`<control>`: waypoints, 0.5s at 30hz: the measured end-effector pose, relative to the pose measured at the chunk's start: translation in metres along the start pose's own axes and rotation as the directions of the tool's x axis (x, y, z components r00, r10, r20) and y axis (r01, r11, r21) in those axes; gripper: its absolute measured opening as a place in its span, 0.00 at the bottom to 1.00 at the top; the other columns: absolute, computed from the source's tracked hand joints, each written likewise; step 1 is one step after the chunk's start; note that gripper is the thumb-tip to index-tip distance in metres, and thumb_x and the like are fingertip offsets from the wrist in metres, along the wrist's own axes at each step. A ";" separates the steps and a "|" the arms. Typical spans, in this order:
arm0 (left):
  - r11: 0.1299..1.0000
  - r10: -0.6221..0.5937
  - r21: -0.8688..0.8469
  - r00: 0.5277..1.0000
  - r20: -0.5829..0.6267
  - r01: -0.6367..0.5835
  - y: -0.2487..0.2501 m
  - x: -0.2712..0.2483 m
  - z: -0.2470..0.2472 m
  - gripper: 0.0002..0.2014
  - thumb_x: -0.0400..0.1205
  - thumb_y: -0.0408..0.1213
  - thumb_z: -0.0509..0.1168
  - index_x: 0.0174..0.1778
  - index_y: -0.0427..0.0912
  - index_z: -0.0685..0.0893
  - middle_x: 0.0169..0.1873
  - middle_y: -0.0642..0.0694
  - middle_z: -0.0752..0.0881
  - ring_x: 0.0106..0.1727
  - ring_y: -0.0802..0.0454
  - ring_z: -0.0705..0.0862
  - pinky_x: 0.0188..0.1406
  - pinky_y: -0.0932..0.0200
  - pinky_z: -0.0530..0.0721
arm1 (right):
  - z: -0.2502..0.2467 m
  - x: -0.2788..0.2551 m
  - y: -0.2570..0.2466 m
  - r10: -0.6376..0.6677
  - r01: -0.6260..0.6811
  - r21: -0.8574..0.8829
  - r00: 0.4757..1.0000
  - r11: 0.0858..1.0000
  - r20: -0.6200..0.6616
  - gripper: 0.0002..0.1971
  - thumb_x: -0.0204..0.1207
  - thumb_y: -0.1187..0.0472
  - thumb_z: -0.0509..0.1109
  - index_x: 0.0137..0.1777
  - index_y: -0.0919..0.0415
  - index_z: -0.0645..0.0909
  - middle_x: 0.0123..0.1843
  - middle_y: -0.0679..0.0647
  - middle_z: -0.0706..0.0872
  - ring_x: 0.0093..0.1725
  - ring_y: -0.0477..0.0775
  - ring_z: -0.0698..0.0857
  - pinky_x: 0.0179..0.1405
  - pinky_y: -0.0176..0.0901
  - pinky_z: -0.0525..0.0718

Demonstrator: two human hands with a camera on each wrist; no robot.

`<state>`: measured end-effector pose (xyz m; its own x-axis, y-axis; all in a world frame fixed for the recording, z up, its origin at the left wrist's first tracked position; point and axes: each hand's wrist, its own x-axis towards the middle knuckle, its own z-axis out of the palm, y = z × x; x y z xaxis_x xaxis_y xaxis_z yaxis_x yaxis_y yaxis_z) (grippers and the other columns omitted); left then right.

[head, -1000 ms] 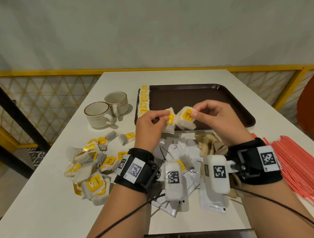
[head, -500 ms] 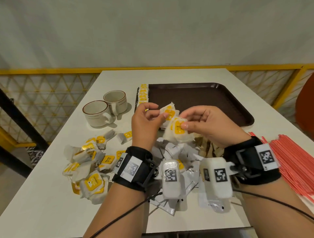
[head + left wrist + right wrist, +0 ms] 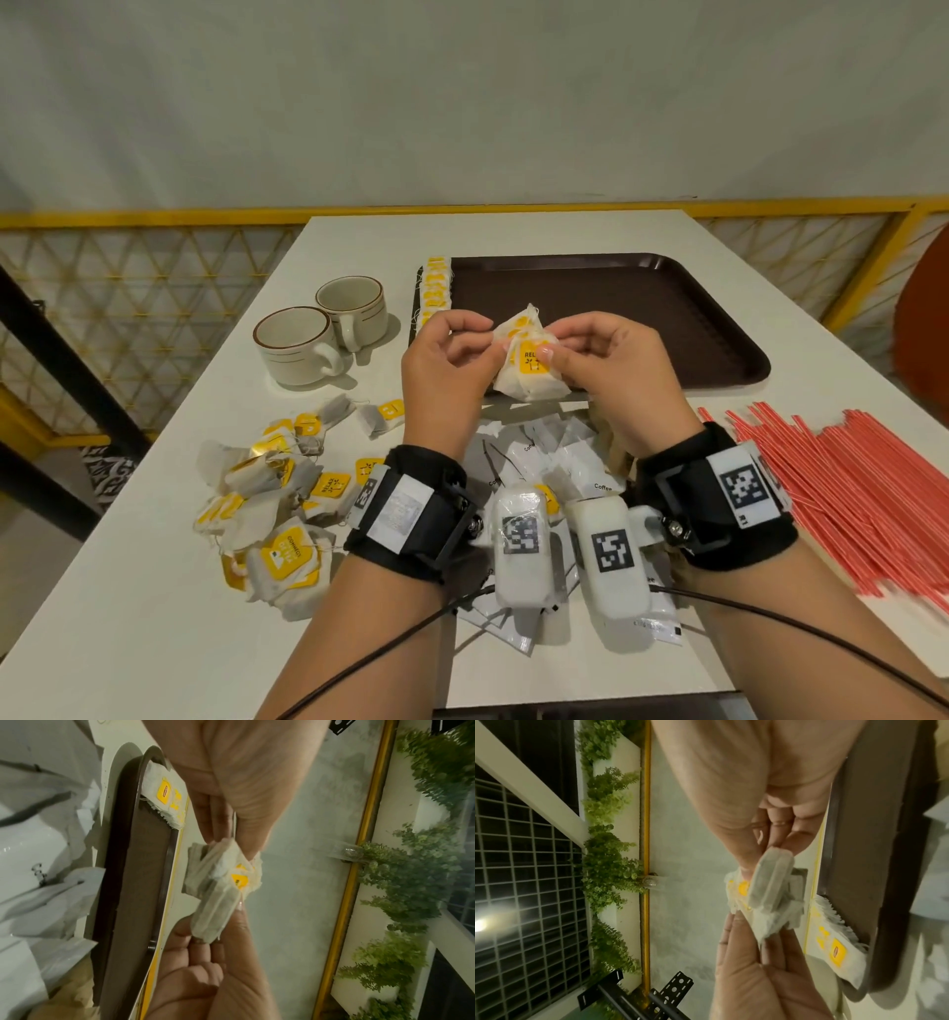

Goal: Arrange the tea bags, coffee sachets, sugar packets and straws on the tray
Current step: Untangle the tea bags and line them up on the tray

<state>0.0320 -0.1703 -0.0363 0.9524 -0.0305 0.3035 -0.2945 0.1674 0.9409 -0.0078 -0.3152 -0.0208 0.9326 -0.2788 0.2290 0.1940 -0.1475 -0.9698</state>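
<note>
Both hands hold a small stack of white tea bags point(image 3: 531, 380) with yellow tags just above the near edge of the brown tray point(image 3: 642, 308). My left hand point(image 3: 492, 343) pinches the stack's upper left corner. My right hand point(image 3: 550, 354) pinches its right side, thumb on the yellow tag. The left wrist view shows the tea bags point(image 3: 221, 882) between the fingertips of both hands, and so does the right wrist view point(image 3: 770, 892). A row of tea bags point(image 3: 436, 290) lines the tray's left edge. Loose tea bags point(image 3: 272, 493) lie at the left, with coffee sachets point(image 3: 560, 457) and brown sugar packets point(image 3: 611, 447) under my wrists.
Two beige cups point(image 3: 318, 334) stand left of the tray. A heap of red straws point(image 3: 847, 488) covers the table's right side. A yellow railing point(image 3: 154, 218) runs behind the white table point(image 3: 128, 642). Most of the tray's floor is bare.
Each hand held its own tea bags a little apart. They have been brought together and now overlap as one stack gripped by both hands, lower and nearer the tray's front edge.
</note>
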 end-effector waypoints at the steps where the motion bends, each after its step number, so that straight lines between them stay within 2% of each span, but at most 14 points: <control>1: 1.000 -0.001 -0.010 1.000 0.001 0.002 0.000 0.000 0.000 0.12 0.75 0.24 0.72 0.44 0.45 0.82 0.34 0.43 0.87 0.37 0.53 0.86 0.48 0.49 0.88 | 0.001 0.000 0.000 -0.001 0.001 0.005 1.000 1.000 -0.003 0.06 0.71 0.69 0.77 0.46 0.60 0.86 0.39 0.55 0.89 0.35 0.44 0.86 0.36 0.33 0.83; 4: 0.997 -0.036 -0.070 0.999 -0.006 0.035 0.001 0.000 0.000 0.11 0.75 0.23 0.72 0.43 0.45 0.82 0.34 0.43 0.88 0.38 0.51 0.86 0.47 0.49 0.87 | 0.002 -0.001 0.000 -0.014 0.014 0.021 1.000 1.000 0.000 0.07 0.71 0.69 0.78 0.44 0.58 0.85 0.36 0.52 0.87 0.34 0.43 0.85 0.35 0.34 0.82; 7: 0.990 -0.068 -0.124 0.998 -0.017 0.065 0.000 0.001 0.000 0.11 0.75 0.24 0.72 0.41 0.46 0.82 0.33 0.45 0.88 0.38 0.49 0.86 0.47 0.49 0.86 | 0.004 -0.003 -0.001 -0.051 0.051 0.054 0.999 0.997 -0.004 0.09 0.70 0.69 0.78 0.44 0.56 0.83 0.37 0.52 0.87 0.38 0.47 0.86 0.39 0.38 0.85; 10: 0.988 -0.056 -0.144 0.998 -0.024 0.052 -0.001 0.002 -0.001 0.11 0.76 0.23 0.71 0.41 0.46 0.82 0.30 0.49 0.88 0.38 0.51 0.86 0.47 0.55 0.85 | 0.008 -0.005 -0.002 -0.135 0.136 0.051 0.991 0.989 -0.018 0.10 0.70 0.70 0.77 0.48 0.57 0.85 0.40 0.51 0.87 0.42 0.45 0.86 0.45 0.41 0.87; 13: 0.987 -0.041 -0.157 0.999 -0.011 0.039 -0.002 0.002 0.000 0.10 0.76 0.24 0.71 0.42 0.45 0.83 0.30 0.49 0.88 0.39 0.50 0.86 0.50 0.53 0.86 | 0.011 -0.005 -0.002 -0.158 0.159 0.027 0.987 0.987 -0.029 0.13 0.72 0.71 0.76 0.54 0.57 0.87 0.41 0.52 0.86 0.43 0.46 0.85 0.50 0.46 0.88; 15: 0.985 -0.037 -0.167 0.999 0.008 0.037 -0.001 0.001 0.000 0.10 0.77 0.24 0.70 0.43 0.45 0.83 0.30 0.49 0.89 0.38 0.51 0.87 0.48 0.55 0.86 | 0.012 -0.005 -0.001 -0.163 0.163 0.004 0.986 0.987 -0.031 0.13 0.72 0.70 0.76 0.54 0.55 0.87 0.41 0.53 0.87 0.43 0.48 0.85 0.50 0.49 0.88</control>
<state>0.0337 -0.1707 -0.0371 0.9618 -0.0440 0.2700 -0.2414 0.3281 0.9133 -0.0090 -0.3025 -0.0220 0.8788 -0.2800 0.3865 0.3447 -0.1876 -0.9198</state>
